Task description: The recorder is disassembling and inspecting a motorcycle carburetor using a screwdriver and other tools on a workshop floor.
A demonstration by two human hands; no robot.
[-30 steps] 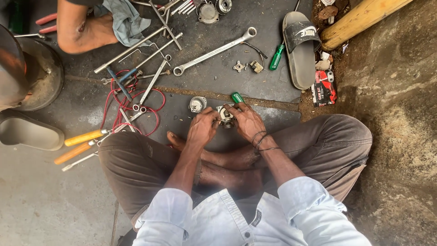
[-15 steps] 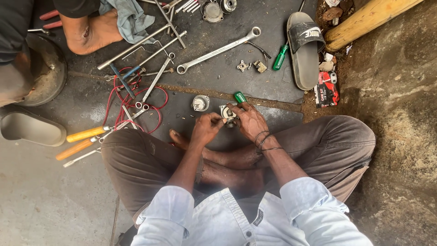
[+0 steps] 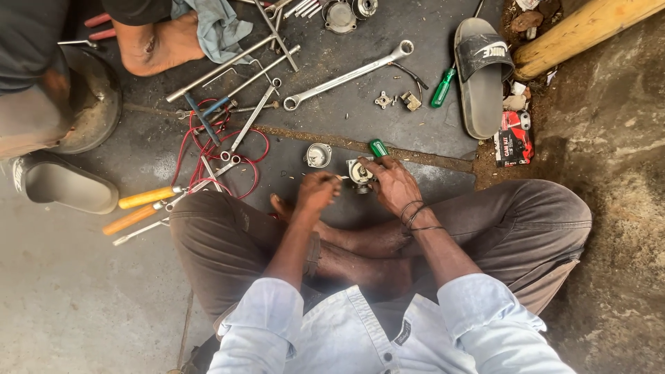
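Note:
I sit cross-legged on a dark mat (image 3: 415, 125). A small metal engine part (image 3: 359, 173) rests on it just ahead of my feet. My right hand (image 3: 392, 184) is closed over the part's right side and grips a green-handled screwdriver (image 3: 378, 147), whose handle sticks out above my fingers. My left hand (image 3: 317, 191) is to the left of the part, fingers pinched on a thin metal piece (image 3: 342, 177) that points at it. A round metal cap (image 3: 318, 154) lies just beyond my left hand.
A long spanner (image 3: 346, 75), rods, red wire (image 3: 215, 149) and orange-handled tools (image 3: 145, 197) lie scattered to the left. To the right are a second green screwdriver (image 3: 441, 88), a sandal (image 3: 481, 73), a red packet (image 3: 512, 138) and a wooden pole (image 3: 582, 31). Another person's foot (image 3: 156, 45) is at top left.
My left hand has shifted slightly left of the part. The right hand stays on the part and screwdriver. The other person's foot has drawn back toward the top edge.

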